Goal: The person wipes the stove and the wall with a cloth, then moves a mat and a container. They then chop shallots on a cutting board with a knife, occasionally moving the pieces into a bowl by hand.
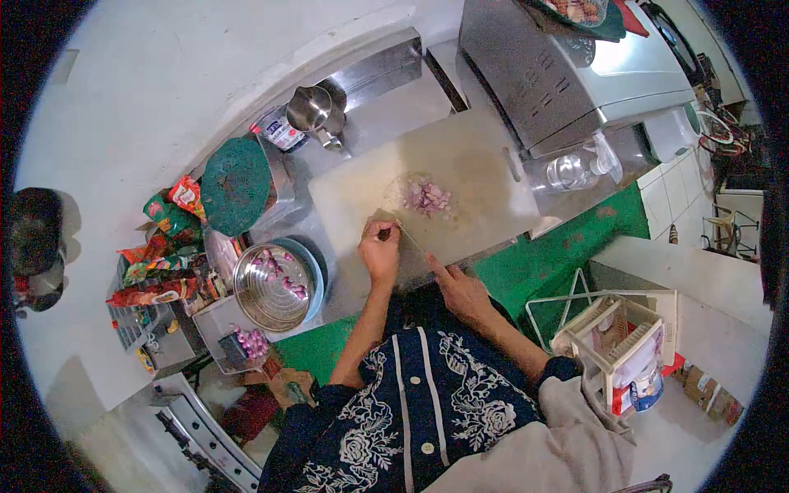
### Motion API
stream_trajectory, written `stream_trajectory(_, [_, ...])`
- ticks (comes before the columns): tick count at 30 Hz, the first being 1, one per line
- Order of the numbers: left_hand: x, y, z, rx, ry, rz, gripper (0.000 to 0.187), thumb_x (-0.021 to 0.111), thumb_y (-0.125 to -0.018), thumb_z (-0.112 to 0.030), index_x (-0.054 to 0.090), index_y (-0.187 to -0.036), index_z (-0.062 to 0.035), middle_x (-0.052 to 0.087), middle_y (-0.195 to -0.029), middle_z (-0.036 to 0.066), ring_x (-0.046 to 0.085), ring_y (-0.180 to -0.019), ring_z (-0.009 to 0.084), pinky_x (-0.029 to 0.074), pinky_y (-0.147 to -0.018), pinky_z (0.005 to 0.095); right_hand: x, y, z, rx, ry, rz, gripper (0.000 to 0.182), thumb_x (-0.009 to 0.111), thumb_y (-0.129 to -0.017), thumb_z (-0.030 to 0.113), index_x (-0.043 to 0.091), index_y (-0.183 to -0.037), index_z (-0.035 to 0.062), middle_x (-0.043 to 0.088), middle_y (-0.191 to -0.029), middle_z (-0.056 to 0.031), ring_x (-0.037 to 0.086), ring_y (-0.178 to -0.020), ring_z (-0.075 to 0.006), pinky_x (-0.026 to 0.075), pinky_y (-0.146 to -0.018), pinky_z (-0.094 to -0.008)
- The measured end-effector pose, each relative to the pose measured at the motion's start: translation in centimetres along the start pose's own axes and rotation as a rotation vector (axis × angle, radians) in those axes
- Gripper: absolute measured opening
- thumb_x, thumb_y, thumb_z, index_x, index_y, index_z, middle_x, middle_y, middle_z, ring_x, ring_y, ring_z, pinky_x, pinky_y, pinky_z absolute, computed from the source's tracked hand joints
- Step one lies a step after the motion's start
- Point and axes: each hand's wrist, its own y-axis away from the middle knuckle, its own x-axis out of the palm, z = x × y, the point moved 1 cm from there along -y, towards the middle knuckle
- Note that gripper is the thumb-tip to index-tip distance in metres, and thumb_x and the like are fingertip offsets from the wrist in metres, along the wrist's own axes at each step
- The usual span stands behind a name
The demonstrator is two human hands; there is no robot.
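On the large white cutting board lies a loose pile of chopped shallots, purple and white. My right hand grips a knife at the board's near edge, its thin blade slanting up and left. My left hand rests on the board beside the blade tip, fingers curled together. Whatever sits inside those fingers is too small and dark to make out. Left of the board, a steel bowl holds several shallot pieces and sits in or against a blue basin.
Whole shallots lie in a clear tub at lower left. A green round lid, a steel jug and a labelled jar stand behind. At right are a spray bottle and a metal appliance.
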Motion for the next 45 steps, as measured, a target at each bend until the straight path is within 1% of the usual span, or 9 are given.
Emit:
stream_trajectory(13, [-0.3,0.3,-0.3,0.037,-0.057,0.014,0.009,0.068,-0.075,-0.003,0.067,-0.084,-0.0015,0.066,-0.084,0.012,0.064,-0.076,0.0236,0.05,-0.073,0.0317,-0.2,-2.3,0.9,0.017,0.04,0.038,0.069,0.048,-0.086,0.007,0.021,-0.147,0.0232,0.059,-0.092,-0.0207,0.062,-0.069,-0.0412,0.051,-0.059,-0.0526])
stream_trajectory(16, [-0.2,0.3,-0.2,0.054,0.007,0.022,0.008,0.068,-0.077,-0.004,0.067,-0.084,-0.0017,0.066,-0.086,0.011,0.063,-0.076,0.0223,0.05,-0.073,0.0311,0.9,-3.7,0.5,-0.051,-0.041,-0.06,0.069,0.046,-0.085,0.006,0.021,-0.147,0.0237,0.059,-0.091,-0.0221,0.062,-0.068,-0.042,0.051,-0.06,-0.0545])
stream_trajectory(19, [-0.2,0.6,-0.3,-0.017,0.056,0.011,0.007,0.069,-0.078,-0.005,0.067,-0.084,-0.0021,0.066,-0.086,0.01,0.063,-0.077,0.0203,0.05,-0.072,0.0302,1.3,-4.0,0.5,-0.023,-0.022,-0.042,0.069,0.046,-0.086,0.007,0.019,-0.147,0.0232,0.059,-0.094,-0.0225,0.062,-0.069,-0.0435,0.051,-0.064,-0.0555])
stream_trajectory(22, [-0.2,0.6,-0.2,0.074,0.026,-0.013,0.009,0.071,-0.079,-0.009,0.067,-0.084,-0.0019,0.066,-0.084,0.009,0.063,-0.076,0.0181,0.05,-0.071,0.0294,0.4,-2.4,0.3,0.012,-0.008,0.053,0.071,0.044,-0.083,0.004,0.019,-0.147,0.0225,0.058,-0.105,-0.0267,0.063,-0.077,-0.0433,0.053,-0.065,-0.0521])
stream_trajectory(28, [-0.2,0.7,-1.1,-0.028,0.111,-0.009,0.013,0.072,-0.081,-0.012,0.066,-0.081,0.0002,0.066,-0.079,0.009,0.062,-0.071,0.0159,0.049,-0.068,0.028,0.7,0.2,-1.0,0.019,-0.075,-0.019,0.06,0.047,-0.093,0.015,0.023,-0.147,0.0234,0.058,-0.112,-0.0203,0.061,-0.091,-0.0404,0.052,-0.068,-0.0495])
stream_trajectory(31, [-0.6,0.6,-1.4,-0.022,0.003,0.026,0.007,0.07,-0.081,-0.008,0.066,-0.081,-0.0019,0.068,-0.085,0.007,0.062,-0.081,0.0146,0.048,-0.076,0.0289,-0.7,0.4,0.1,0.082,-0.085,0.113,0.058,0.048,-0.094,0.017,0.024,-0.146,0.0236,0.057,-0.115,-0.021,0.06,-0.094,-0.0407,0.052,-0.069,-0.0482])
stream_trajectory(34, [-0.5,0.8,-1.9,-0.156,0.123,0.035,0.006,0.069,-0.08,-0.006,0.067,-0.081,-0.0015,0.068,-0.084,0.006,0.062,-0.08,0.0147,0.048,-0.075,0.0288,1.0,0.2,-0.6,-0.035,-0.082,-0.067,0.066,0.047,-0.087,0.009,0.023,-0.147,0.025,0.058,-0.104,-0.0241,0.062,-0.078,-0.0435,0.053,-0.064,-0.0515])
stream_trajectory(37, [-0.2,0.4,-0.3,-0.073,0.03,0.021,0.005,0.069,-0.08,-0.005,0.067,-0.083,-0.0015,0.067,-0.083,0.006,0.062,-0.078,0.015,0.048,-0.073,0.028,0.9,0.3,-0.6,-0.09,-0.104,-0.127,0.066,0.046,-0.087,0.008,0.024,-0.146,0.0245,0.058,-0.103,-0.0239,0.063,-0.077,-0.043,0.053,-0.064,-0.0513])
stream_trajectory(45, [-0.1,0.4,0.1,0.033,0.002,-0.007,0.007,0.069,-0.079,-0.006,0.066,-0.081,-0.0005,0.065,-0.08,0.009,0.061,-0.072,0.018,0.048,-0.069,0.0293,-0.2,-1.0,1.0,-0.001,0.014,0.005,0.068,0.052,-0.086,0.009,0.024,-0.147,0.0218,0.059,-0.089,-0.0184,0.062,-0.071,-0.0391,0.052,-0.06,-0.0482])
